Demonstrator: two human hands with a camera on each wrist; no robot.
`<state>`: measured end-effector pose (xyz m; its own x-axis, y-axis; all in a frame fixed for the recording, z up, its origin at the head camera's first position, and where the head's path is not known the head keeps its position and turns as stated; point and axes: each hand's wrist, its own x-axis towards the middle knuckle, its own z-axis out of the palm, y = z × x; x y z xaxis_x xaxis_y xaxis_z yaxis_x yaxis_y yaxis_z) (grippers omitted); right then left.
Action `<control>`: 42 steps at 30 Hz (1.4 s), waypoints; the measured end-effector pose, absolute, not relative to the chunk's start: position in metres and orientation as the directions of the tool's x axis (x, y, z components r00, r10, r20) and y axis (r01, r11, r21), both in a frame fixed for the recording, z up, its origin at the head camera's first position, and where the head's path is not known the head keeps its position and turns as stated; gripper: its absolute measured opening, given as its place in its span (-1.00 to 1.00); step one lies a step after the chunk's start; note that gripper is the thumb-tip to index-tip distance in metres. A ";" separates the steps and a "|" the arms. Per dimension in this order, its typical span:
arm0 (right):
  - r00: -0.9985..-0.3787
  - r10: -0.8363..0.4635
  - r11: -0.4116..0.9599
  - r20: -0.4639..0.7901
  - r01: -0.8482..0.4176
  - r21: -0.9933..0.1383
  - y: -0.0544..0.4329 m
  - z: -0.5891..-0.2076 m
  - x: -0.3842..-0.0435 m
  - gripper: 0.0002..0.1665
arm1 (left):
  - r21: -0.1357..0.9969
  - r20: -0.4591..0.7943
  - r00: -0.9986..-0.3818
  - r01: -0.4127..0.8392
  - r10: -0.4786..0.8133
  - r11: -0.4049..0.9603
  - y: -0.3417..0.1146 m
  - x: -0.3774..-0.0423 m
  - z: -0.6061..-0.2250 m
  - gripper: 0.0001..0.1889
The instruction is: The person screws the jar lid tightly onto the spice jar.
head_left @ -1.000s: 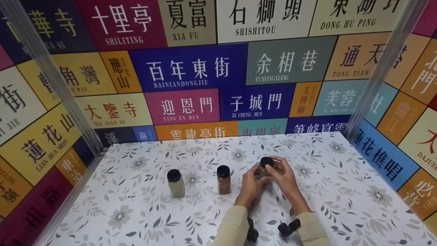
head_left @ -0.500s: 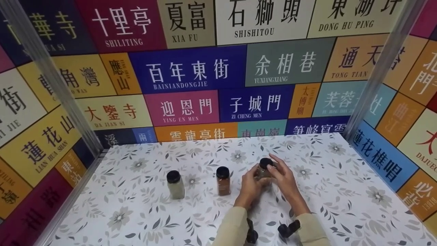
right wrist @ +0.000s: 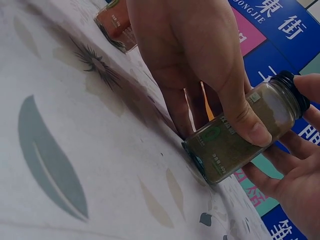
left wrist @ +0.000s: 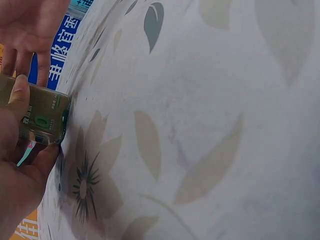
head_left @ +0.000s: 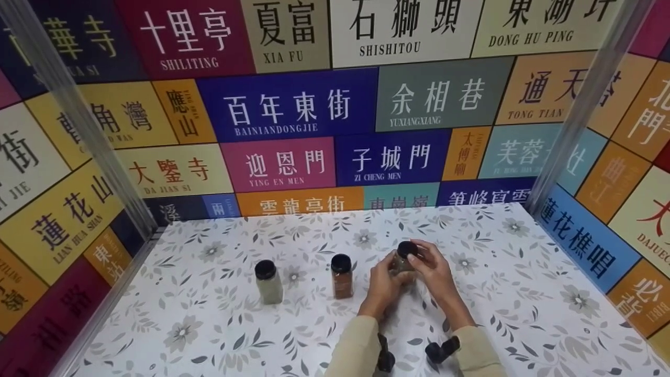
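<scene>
My left hand [head_left: 384,285] grips the body of a glass spice jar [right wrist: 235,145] with a greenish-brown powder inside. In the right wrist view its thumb lies across the printed label, while its other fingers pass behind the glass. The jar stands on the patterned tabletop, its base at the surface. My right hand [head_left: 437,267] holds the black lid [head_left: 406,249] from the right, thumb at the near side and fingers round the far side. The lid sits on the jar's neck. In the left wrist view the right hand [left wrist: 32,30] reaches in above the jar, and the lid is out of frame.
Left of the hands stands a jar of reddish-brown powder [head_left: 343,280] with a black lid. Farther left is a jar of pale green powder [head_left: 269,288], also lidded. Lettered panels [head_left: 288,104] wall the floral table [head_left: 220,324] at the back and sides.
Half a second ago my right fingers were lifted and straighter beside the lid; now they are curled round it again. My left hand and the jars have stayed in place.
</scene>
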<state>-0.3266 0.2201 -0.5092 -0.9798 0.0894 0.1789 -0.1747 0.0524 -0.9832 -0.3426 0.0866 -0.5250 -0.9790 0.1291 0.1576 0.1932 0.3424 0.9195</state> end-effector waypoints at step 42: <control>-0.981 0.092 -0.003 0.173 -0.174 -0.985 0.219 -0.509 -0.328 -0.43 | 0.933 0.179 -0.974 0.212 0.136 0.291 0.085 -0.344 -0.526 -0.45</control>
<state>-0.3283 0.2185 -0.5092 -0.9807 0.0922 0.1725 -0.1735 -0.0026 -0.9848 -0.3435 0.0852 -0.5256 -0.9744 0.1365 0.1788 0.2120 0.2906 0.9331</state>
